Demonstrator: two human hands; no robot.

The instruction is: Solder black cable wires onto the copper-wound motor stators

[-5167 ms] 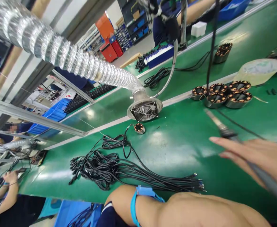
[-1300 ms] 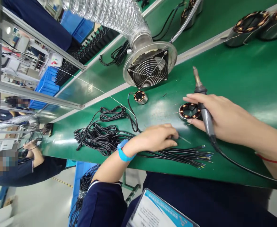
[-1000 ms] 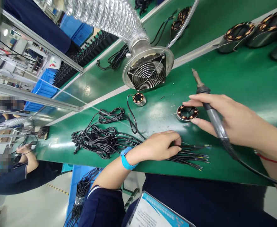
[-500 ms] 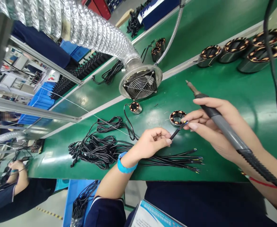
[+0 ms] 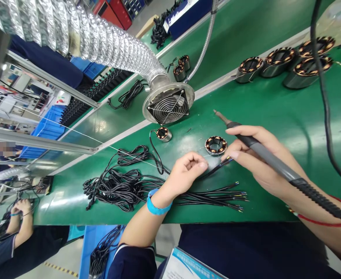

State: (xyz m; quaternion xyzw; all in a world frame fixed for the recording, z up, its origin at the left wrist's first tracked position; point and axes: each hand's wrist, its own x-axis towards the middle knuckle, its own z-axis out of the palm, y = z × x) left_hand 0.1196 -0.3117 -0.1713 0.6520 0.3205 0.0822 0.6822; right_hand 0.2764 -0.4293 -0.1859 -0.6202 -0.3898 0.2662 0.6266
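My left hand (image 5: 187, 172), with a blue wrist strap, pinches a black cable (image 5: 213, 169) lifted off the bundle of black cables (image 5: 147, 186) on the green bench. My right hand (image 5: 257, 159) grips a grey soldering iron (image 5: 263, 153), its tip pointing up and left, while its fingertips touch the cable's free end. A small copper-wound stator (image 5: 216, 144) lies on the bench just beyond both hands. A second small stator (image 5: 162, 133) with a cable attached sits further left.
A fume fan (image 5: 169, 106) on a silver flexible duct (image 5: 100, 37) stands behind the stators. Several larger stators (image 5: 277, 64) sit at the back right. A thick black cord (image 5: 324, 97) hangs at right. Another person's arms (image 5: 19, 221) work at lower left.
My left hand picked one cable out of the bundle and raised it; my right hand's fingers took its end. The soldering iron tilted lower and the view shifted slightly.
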